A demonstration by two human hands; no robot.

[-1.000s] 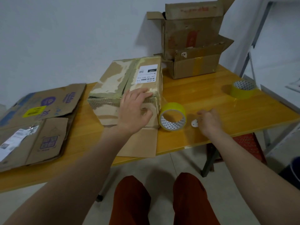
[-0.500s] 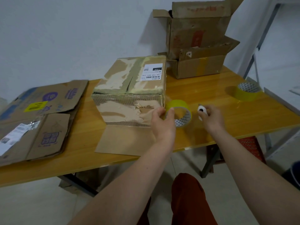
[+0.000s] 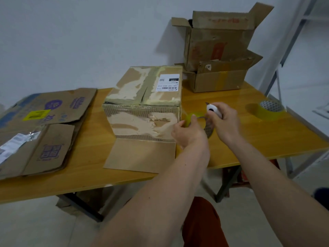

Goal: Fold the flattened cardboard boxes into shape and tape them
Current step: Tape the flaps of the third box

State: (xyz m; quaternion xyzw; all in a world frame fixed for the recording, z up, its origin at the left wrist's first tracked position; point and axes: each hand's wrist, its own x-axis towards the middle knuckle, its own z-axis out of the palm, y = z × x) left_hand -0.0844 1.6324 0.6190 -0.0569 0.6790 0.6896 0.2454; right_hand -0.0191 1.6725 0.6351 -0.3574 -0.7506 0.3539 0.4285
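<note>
I see the folded cardboard box (image 3: 144,107) standing upright in the middle of the wooden table (image 3: 267,139), its front flap lying flat toward me and a white label on top. My left hand (image 3: 188,134) curls around the yellow tape roll (image 3: 195,118) just beside the box's right front corner; part of the roll is hidden behind the fingers. My right hand (image 3: 226,122) grips a small white cutter (image 3: 212,109) right above the roll, its tip pointing up and left. Flattened cardboard boxes (image 3: 41,125) lie stacked at the left end of the table. A second tape roll (image 3: 268,109) sits well apart on the right. Two open boxes (image 3: 219,56) are stacked at the back against the wall
</note>
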